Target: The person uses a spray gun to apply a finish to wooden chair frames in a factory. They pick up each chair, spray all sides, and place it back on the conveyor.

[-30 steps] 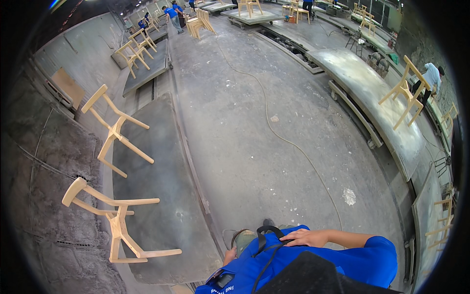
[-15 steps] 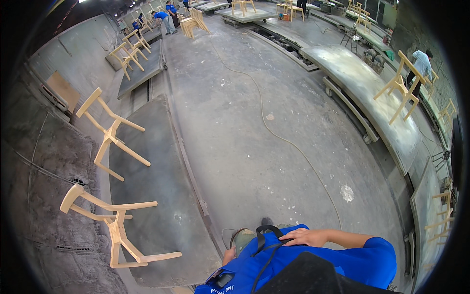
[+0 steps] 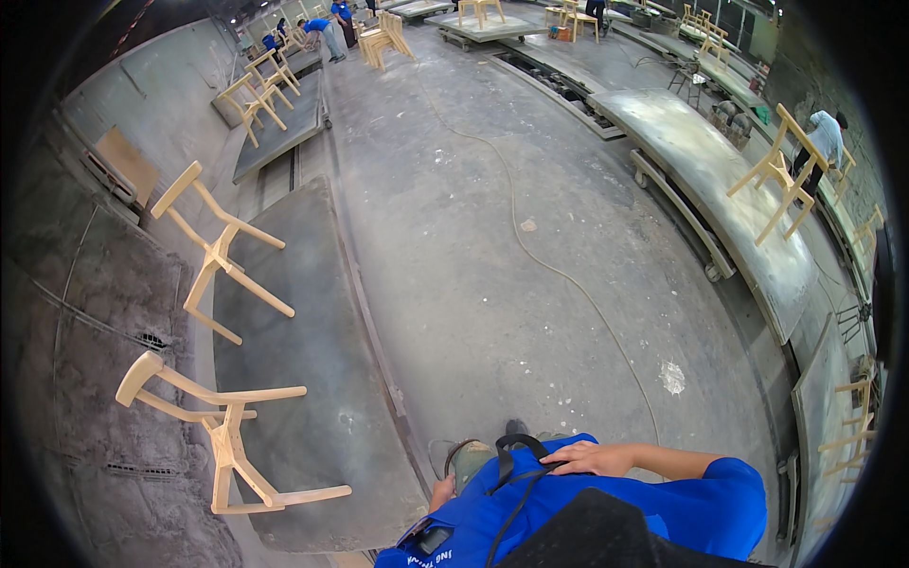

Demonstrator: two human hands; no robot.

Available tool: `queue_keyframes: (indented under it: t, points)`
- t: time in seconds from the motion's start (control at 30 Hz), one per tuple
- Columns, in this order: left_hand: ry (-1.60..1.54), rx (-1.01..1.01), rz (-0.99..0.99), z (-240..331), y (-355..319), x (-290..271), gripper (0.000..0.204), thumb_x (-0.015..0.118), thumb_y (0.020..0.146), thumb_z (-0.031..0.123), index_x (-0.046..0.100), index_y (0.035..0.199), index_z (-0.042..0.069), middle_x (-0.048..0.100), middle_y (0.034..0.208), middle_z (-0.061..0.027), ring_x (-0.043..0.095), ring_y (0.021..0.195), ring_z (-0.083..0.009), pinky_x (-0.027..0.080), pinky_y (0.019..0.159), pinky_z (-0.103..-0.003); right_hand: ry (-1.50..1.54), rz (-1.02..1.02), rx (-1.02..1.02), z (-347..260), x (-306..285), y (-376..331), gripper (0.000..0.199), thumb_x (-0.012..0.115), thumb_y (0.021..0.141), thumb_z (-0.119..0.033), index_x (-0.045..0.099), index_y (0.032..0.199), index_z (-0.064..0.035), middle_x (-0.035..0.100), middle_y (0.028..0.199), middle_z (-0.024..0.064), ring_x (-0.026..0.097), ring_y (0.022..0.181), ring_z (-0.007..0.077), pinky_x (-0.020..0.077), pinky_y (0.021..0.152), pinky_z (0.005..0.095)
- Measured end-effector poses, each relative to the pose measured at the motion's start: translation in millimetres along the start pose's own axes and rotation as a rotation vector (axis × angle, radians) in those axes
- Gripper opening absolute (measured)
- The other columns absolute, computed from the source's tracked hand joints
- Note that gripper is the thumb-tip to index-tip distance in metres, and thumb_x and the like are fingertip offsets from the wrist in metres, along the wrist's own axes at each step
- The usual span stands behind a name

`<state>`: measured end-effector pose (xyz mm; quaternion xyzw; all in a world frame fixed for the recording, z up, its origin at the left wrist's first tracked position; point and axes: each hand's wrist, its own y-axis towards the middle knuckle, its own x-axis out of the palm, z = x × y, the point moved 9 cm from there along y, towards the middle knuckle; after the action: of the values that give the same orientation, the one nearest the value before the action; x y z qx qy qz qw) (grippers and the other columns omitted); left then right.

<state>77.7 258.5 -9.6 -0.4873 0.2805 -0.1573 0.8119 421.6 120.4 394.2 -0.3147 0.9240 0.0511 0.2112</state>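
My right hand (image 3: 579, 458) lies flat on the front of my blue shirt (image 3: 696, 502), fingers stretched out beside a black strap (image 3: 505, 461). Lower and to the left, my left hand (image 3: 442, 492) hangs at my side, partly covered by the shirt. A dark curved loop (image 3: 453, 456) shows just above it; whether the fingers hold it I cannot tell. Left of me, a bare wooden chair frame (image 3: 227, 443) without a seat leans over a low grey platform (image 3: 312, 445). A similar chair frame (image 3: 216, 256) stands beyond it.
A thin hose (image 3: 573, 284) runs along the concrete floor (image 3: 454, 312). On the right, a wheeled low platform (image 3: 705, 189) carries another chair frame (image 3: 778, 180), with a person (image 3: 826, 137) behind it. Farther off are stacked chairs (image 3: 385, 43) and a bent-over person in blue (image 3: 317, 28).
The view has shifted slightly, so the far chairs and platforms sit a little farther right. My hands keep the same places on and beside the shirt.
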Motion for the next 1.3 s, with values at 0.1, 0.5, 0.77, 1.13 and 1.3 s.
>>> queue_keyframes:
  t: [0.1, 0.5, 0.77, 1.13, 1.3]
  points:
    - [0.014, 0.017, 0.008, 6.2, 1.8, -1.2, 0.049, 0.069, 0.089, 0.043, 0.063, 0.068, -0.001, 0.060, 0.062, -0.0115, 0.059, 0.056, -0.0233, 0.045, 0.053, -0.040, 0.002, 0.004, -0.009, 2.6, -2.8, 1.7, 0.079, 0.072, 0.084, -0.034, 0.040, 0.154, -0.0163, 0.026, 0.165, 0.0147, 0.025, 0.151, 0.0363, 0.0212, 0.119, 0.0536]
    - [-0.051, -0.050, -0.003, 20.9, -19.4, -9.2, 0.047, 0.067, 0.091, 0.042, 0.063, 0.074, -0.001, 0.058, 0.063, -0.0104, 0.055, 0.052, -0.0221, 0.042, 0.050, -0.039, 0.004, 0.005, -0.023, 2.4, -16.6, 8.7, 0.077, 0.071, 0.085, -0.036, 0.041, 0.153, -0.0157, 0.026, 0.165, 0.0151, 0.025, 0.151, 0.0365, 0.0211, 0.119, 0.0535]
    - [-0.130, -0.128, 0.025, 15.5, -17.6, -9.3, 0.045, 0.068, 0.093, 0.040, 0.062, 0.078, -0.002, 0.054, 0.061, -0.0073, 0.053, 0.049, -0.0210, 0.040, 0.045, -0.038, 0.009, -0.027, -0.018, 5.3, -20.7, 14.5, 0.076, 0.071, 0.086, -0.034, 0.041, 0.153, -0.0168, 0.026, 0.165, 0.0145, 0.025, 0.151, 0.0363, 0.0217, 0.118, 0.0537]
    - [-0.105, -0.068, -0.028, 21.9, 1.9, -7.1, 0.044, 0.066, 0.093, 0.041, 0.062, 0.077, 0.000, 0.057, 0.062, -0.0079, 0.054, 0.048, -0.0205, 0.039, 0.045, -0.038, 0.011, -0.019, -0.009, 7.9, -29.3, 18.1, 0.079, 0.072, 0.084, -0.035, 0.040, 0.153, -0.0172, 0.026, 0.165, 0.0146, 0.025, 0.151, 0.0368, 0.0214, 0.118, 0.0544]
    - [-0.122, -0.087, -0.022, 18.1, 13.0, -8.1, 0.046, 0.068, 0.092, 0.042, 0.061, 0.077, -0.001, 0.059, 0.063, -0.0117, 0.057, 0.049, -0.0225, 0.043, 0.046, -0.038, 0.017, -0.023, -0.004, 9.9, -31.7, 20.4, 0.081, 0.073, 0.082, -0.037, 0.040, 0.153, -0.0170, 0.026, 0.165, 0.0144, 0.024, 0.152, 0.0369, 0.0210, 0.118, 0.0546]
